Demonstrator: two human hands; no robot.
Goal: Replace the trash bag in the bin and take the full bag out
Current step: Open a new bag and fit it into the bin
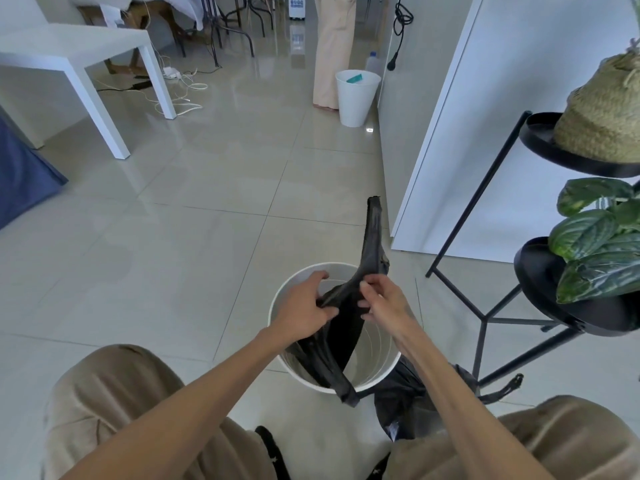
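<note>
Behind right forearm, full bag (401, 403) on floor, mostly hidden. Over white bin (381, 370), left hand (301, 311) and right hand (382, 299), palms down, each pinch fresh black bag (341, 336), fingers closed on its bunched film.

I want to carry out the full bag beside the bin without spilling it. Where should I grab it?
Grip the full bag by its twisted handle, which sticks out right toward the plant stand. Reach from above with the right hand; the bag's body is slumped on the floor, partly hidden by the arm.
</note>
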